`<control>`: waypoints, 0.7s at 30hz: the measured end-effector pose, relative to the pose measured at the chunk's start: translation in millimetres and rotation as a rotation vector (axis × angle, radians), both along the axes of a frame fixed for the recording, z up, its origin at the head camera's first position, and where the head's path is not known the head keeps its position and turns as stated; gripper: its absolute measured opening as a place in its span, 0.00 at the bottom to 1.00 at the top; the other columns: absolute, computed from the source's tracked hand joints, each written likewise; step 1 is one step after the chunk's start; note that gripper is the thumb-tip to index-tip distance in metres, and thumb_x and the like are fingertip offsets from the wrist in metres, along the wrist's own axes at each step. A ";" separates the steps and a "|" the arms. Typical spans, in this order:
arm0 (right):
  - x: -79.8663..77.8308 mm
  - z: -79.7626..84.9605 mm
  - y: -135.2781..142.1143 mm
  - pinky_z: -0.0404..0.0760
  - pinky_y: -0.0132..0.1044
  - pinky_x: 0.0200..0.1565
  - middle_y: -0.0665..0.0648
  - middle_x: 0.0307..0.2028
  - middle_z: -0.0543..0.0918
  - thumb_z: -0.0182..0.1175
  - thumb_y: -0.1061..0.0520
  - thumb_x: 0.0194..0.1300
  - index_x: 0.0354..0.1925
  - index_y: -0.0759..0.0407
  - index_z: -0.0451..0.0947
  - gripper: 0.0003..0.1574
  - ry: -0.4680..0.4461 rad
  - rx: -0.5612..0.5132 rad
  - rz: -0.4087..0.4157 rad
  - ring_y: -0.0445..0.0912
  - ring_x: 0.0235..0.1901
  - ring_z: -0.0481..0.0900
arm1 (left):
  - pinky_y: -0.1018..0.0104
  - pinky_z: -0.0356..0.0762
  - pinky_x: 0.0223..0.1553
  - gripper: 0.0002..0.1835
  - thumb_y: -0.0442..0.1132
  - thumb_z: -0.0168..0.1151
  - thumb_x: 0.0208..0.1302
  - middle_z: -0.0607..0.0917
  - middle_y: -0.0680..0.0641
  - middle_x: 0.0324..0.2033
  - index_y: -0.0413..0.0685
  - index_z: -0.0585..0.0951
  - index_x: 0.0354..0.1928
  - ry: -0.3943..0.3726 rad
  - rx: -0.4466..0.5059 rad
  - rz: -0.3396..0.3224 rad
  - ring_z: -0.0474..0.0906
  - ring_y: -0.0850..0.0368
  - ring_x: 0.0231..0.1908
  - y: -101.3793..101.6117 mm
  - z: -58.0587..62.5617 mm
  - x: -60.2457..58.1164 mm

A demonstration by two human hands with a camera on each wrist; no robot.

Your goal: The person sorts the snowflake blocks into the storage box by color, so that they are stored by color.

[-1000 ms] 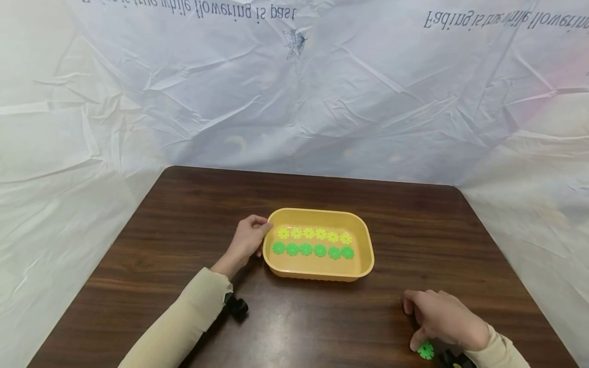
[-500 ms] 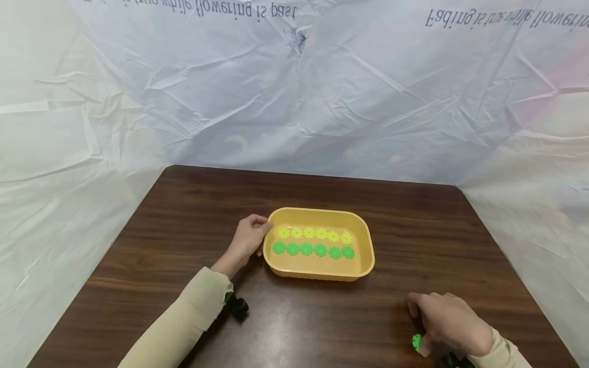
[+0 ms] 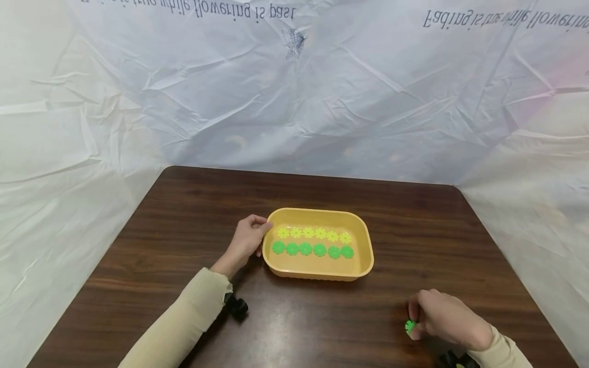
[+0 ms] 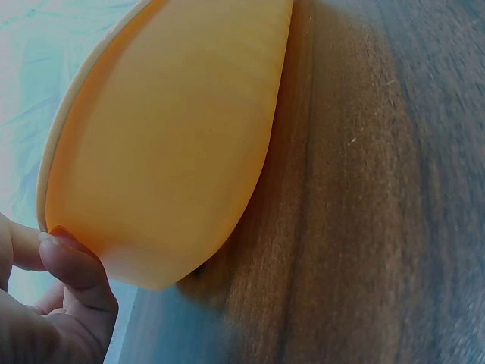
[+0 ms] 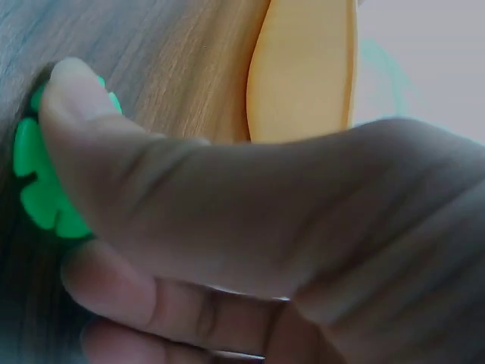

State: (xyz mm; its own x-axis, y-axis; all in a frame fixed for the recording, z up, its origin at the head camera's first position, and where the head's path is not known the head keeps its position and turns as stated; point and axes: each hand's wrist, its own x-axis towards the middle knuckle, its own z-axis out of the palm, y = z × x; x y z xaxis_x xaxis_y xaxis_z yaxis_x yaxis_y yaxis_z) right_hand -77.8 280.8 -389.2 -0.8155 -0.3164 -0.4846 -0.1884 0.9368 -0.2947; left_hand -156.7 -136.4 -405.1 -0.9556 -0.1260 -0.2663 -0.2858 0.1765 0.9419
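My left hand [image 3: 247, 237] grips the left rim of a yellow plastic basin [image 3: 317, 271], thumb and fingers on either side of the edge. In the left wrist view, the thumb [image 4: 72, 262] lies against the basin's outer wall. A row of yellow flower-shaped discs [image 3: 308, 233] lies on the basin floor, with a row of green discs [image 3: 306, 249] in front of it. To the basin's lower right, my right hand [image 3: 448, 319] pinches one green notched plastic disc [image 3: 410, 326] close to the table. In the right wrist view, the thumb covers part of this disc [image 5: 45, 189].
The dark brown wooden table [image 3: 322, 327] carries the basin near its middle. White sheeting [image 3: 322, 102] with printed lettering hangs behind the table and at both sides. A black wrist camera [image 3: 236, 306] sits under the left sleeve.
My right hand has taken the green disc between thumb and fingers, and the disc has shifted forward and left. The left hand and basin stay as they were.
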 end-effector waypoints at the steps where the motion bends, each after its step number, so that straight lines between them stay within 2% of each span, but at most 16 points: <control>1: -0.1 0.1 0.6 0.62 0.33 0.19 0.46 0.17 0.71 0.77 0.48 0.45 0.22 0.45 0.72 0.20 0.005 -0.019 0.010 0.39 0.17 0.63 | 0.68 0.67 0.10 0.16 0.42 0.59 0.70 0.80 0.38 0.31 0.39 0.75 0.52 0.000 0.001 0.000 0.64 0.59 0.09 0.0 0.0 0.0; 7: -2.1 -0.2 3.3 0.59 0.31 0.18 0.43 0.17 0.69 0.76 0.46 0.47 0.23 0.44 0.72 0.20 0.029 -0.132 0.071 0.36 0.16 0.60 | 0.67 0.67 0.10 0.16 0.42 0.59 0.70 0.81 0.38 0.31 0.39 0.75 0.52 0.004 0.002 -0.007 0.64 0.59 0.09 -0.2 -0.5 0.0; 14: -7.0 1.6 4.6 0.62 0.29 0.18 0.42 0.17 0.69 0.76 0.45 0.48 0.23 0.46 0.72 0.20 0.012 -0.223 0.090 0.35 0.16 0.60 | 0.67 0.67 0.11 0.16 0.42 0.58 0.70 0.81 0.37 0.34 0.39 0.75 0.52 0.001 0.011 -0.009 0.64 0.59 0.09 -0.8 -0.3 0.1; 21: -9.4 3.2 0.9 0.66 0.30 0.19 0.39 0.18 0.72 0.74 0.40 0.47 0.23 0.42 0.73 0.20 0.094 -0.230 0.121 0.33 0.17 0.62 | 0.68 0.67 0.10 0.15 0.42 0.58 0.70 0.81 0.37 0.33 0.39 0.75 0.52 0.008 0.008 -0.007 0.64 0.59 0.09 -0.4 -1.3 -0.1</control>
State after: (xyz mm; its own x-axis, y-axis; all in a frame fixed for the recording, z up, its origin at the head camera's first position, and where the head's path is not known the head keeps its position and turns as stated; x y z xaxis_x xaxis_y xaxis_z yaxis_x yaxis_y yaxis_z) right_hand -87.2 281.7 -386.0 -0.8033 -0.5070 -0.3125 -0.3312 0.8164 -0.4731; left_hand -156.8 -136.8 -406.4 -0.9586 -0.1168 -0.2598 -0.2771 0.1712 0.9455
